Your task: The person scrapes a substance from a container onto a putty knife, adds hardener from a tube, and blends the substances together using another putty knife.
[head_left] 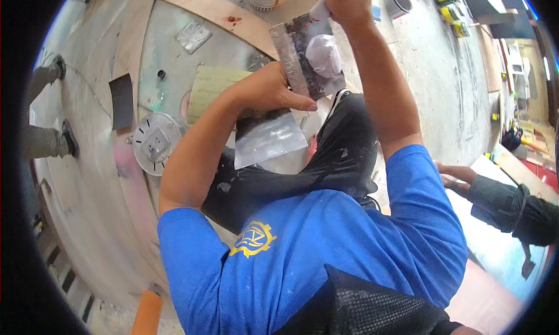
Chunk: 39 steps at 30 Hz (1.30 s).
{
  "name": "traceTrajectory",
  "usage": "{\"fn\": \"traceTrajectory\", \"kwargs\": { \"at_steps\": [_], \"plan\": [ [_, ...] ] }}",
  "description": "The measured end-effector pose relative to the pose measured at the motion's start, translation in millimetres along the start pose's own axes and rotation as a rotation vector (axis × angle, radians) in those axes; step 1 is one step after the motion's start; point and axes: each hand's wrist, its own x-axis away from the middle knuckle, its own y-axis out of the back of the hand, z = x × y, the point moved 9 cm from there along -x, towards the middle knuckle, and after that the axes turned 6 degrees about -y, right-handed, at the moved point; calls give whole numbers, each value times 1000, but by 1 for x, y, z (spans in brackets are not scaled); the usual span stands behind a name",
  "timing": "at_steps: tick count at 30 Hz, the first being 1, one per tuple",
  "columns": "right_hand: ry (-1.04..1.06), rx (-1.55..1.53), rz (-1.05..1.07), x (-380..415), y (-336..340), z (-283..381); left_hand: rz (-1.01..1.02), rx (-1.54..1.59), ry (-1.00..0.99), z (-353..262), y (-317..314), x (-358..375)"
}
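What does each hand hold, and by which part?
Left hand holds a metal scraper blade by its top edge; right hand holds a putty-loaded trowel by its handle.

shirt (pixel 326 247) blue, yellow emblem | trousers (pixel 326 160) black, white-spattered | putty (pixel 324 54) white | paper (pixel 208 85) pale yellow

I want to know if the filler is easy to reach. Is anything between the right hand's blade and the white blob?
Nothing visible: the blob of white filler sits on the blade held by the right hand, while the left hand holds a second blade below.

Two metal putty blades in play: the upper trowel (pixel 305 58) tilted, carrying a pale lump of filler (pixel 324 55) on its dark face; the lower scraper (pixel 268 138) angled beneath, its silvery blade bare.
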Motion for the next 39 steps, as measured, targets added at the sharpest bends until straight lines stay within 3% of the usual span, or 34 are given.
{"fn": "traceTrajectory", "kwargs": {
  "at_steps": [6, 9, 12, 13, 16, 18, 19, 20, 21, 22, 24, 28, 29, 33, 36, 39],
  "plan": [
    [101, -90, 90, 3, -21, 17, 1, 107, 26, -1, -1, 3],
    [106, 37, 94, 1, -18, 11, 4, 148, 47, -7, -3, 6],
    [-20, 84, 0, -6, -9, 3, 15, 91, -26, -9, -1, 4],
    [53, -16, -62, -10, -5, 6, 1, 121, 7, -4, -1, 2],
    [-217, -253, -236, -18, 26, -16, -21, 140, 14, -4, 3, 3],
    [-281, -628, -296, -24, 47, -18, -46, 149, -28, -9, 4, 2],
    [-101, -488, -179, -26, 55, -1, -69, 133, -51, -14, 12, 3],
    [-106, -576, -147, -27, 63, 4, -128, 101, -57, -22, 19, 6],
    [-32, -573, -204, -29, 79, 4, -155, 123, -83, -23, 24, 5],
    [-8, -660, -404, -18, 85, 11, -179, 151, -107, -23, 28, 6],
    [-185, -577, -514, 0, 94, -8, -261, 151, -149, -35, 42, 10],
    [-423, -604, -322, 27, 77, -57, -534, 250, -195, -24, 80, 19],
    [-418, -664, -131, 30, 64, -67, -570, 257, -207, -24, 87, 25],
    [-428, -599, 0, 52, 28, -87, -760, 377, -213, -11, 112, 39],
    [-433, -665, 98, 65, 2, -85, -867, 435, -91, -20, 112, 50],
    [-430, -722, 176, 71, -15, -81, -894, 558, -161, -19, 113, 48]
  ]
}}
